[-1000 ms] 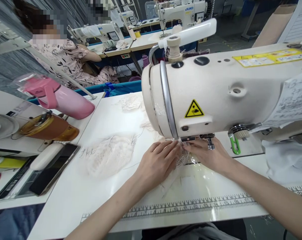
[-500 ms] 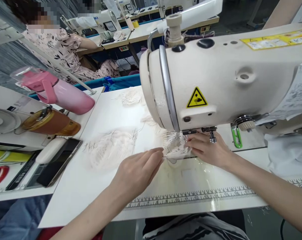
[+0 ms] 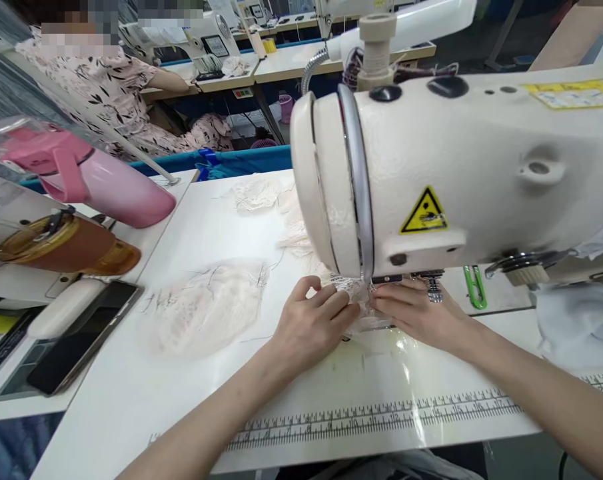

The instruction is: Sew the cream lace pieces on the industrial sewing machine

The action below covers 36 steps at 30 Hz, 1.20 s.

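Note:
Pale lace fabric (image 3: 348, 285) lies under the head of a white sewing machine (image 3: 421, 167), partly hidden by it and by my fingers. At its left side is my left hand (image 3: 314, 323), fingers curled and closed on the lace's near edge. My right hand (image 3: 426, 312) grips the same lace from the right, close to the needle area, its fingertips partly covered by the machine. The needle itself is hidden. Left of my hands, a lace piece (image 3: 211, 307) with loose threads lies flat on the white table (image 3: 181, 400).
More lace pieces (image 3: 256, 193) lie further back. On the left are a pink bottle (image 3: 116, 183), an amber cup (image 3: 76, 243) and a phone (image 3: 84, 337). A green clip (image 3: 475, 287) and white cloth (image 3: 581, 323) lie right. A seated person (image 3: 96, 87) is beyond.
My left hand has moved right, nearer the needle area, and its fingers are more curled. My right hand stays at the lace. The view has shifted slightly.

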{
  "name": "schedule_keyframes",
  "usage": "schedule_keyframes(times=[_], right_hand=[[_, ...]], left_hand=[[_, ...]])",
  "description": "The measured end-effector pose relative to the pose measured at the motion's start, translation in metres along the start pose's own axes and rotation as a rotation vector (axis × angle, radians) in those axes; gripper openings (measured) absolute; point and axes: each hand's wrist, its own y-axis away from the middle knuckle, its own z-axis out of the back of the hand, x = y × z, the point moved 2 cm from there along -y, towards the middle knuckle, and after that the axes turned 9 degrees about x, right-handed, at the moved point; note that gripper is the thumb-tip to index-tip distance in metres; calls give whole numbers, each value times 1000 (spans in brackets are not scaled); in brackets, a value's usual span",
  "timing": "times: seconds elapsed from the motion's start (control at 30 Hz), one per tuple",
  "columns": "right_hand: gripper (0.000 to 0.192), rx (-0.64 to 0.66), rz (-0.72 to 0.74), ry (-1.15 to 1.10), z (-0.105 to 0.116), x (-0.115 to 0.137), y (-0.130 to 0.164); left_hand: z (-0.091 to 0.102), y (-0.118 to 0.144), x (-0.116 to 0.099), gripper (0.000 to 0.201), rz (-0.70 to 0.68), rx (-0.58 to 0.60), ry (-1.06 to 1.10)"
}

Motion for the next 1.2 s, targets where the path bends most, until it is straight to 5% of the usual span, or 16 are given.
schedule_keyframes(times=[0.1,0.3,0.9,1.2], right_hand=[[22,-22,16,-27,3,-1,-3],[21,-36,37,-105,7,-1,-11],[23,-49,2,-43,-4,1,-8],[22,117,-146,-20,-13,1,3]], left_hand=[[-6,1,-1,29,8,22,92],[-23,6,-1,50,25,292,172],[-24,6,2,55,82,344,186],[-23,5,1,52,107,350,164]])
